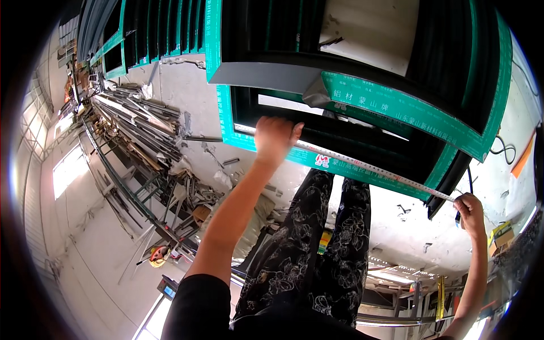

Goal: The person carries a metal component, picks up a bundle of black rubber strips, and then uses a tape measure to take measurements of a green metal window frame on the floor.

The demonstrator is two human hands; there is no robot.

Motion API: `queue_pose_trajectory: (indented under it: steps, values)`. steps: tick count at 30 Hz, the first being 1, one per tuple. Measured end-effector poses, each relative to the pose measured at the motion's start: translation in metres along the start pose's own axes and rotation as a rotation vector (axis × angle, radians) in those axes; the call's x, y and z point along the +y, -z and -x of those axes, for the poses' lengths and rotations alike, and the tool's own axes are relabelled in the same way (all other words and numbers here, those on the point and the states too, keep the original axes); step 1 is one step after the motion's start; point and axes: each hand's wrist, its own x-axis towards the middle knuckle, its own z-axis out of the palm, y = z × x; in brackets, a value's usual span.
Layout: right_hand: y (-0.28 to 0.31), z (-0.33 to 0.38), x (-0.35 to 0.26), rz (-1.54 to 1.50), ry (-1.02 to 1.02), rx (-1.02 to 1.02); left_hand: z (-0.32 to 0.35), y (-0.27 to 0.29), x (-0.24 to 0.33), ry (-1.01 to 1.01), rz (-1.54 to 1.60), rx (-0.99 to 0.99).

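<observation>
A dark metal window frame [362,107] wrapped in green protective film lies in front of me, over my patterned trousers. A white measuring tape [368,167] is stretched along its near green edge. My left hand [275,136] presses the tape's left end down on the frame's near left part, fingers curled over it. At the frame's near right corner, my right hand [470,212] grips the tape's other end, with a dark tape case just visible under the fingers.
A heap of long metal profiles [130,119] and offcuts lies on the concrete floor at the left. More green-filmed frames [158,28] lean at the top left. A black cable [504,150] and a cardboard box [501,232] are at the right.
</observation>
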Motion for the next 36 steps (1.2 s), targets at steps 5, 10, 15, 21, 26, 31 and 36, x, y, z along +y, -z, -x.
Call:
queue_pose_trajectory:
  steps: [5,10,15,21,26,31,36]
  values:
    - [-0.004,-0.003,-0.011,0.156,0.133,0.106,0.011,0.002,-0.005,0.037,-0.014,-0.076]
    - [-0.009,0.0,-0.009,0.344,0.219,0.213,0.02,-0.005,-0.01,-0.009,-0.121,-0.077]
    - [-0.019,0.006,-0.008,0.397,0.189,0.35,0.022,-0.008,-0.017,-0.022,-0.071,-0.089]
    - [-0.028,0.005,-0.02,0.415,0.22,0.527,0.018,-0.009,-0.009,0.018,0.005,0.012]
    - [-0.033,0.012,-0.03,0.595,0.147,0.584,0.017,-0.008,-0.007,0.011,-0.019,0.007]
    - [-0.038,0.02,-0.041,0.729,0.163,0.608,0.017,-0.01,-0.007,-0.002,-0.031,0.022]
    - [-0.046,0.027,-0.047,0.759,0.124,0.615,0.018,-0.01,-0.007,0.009,-0.025,0.011]
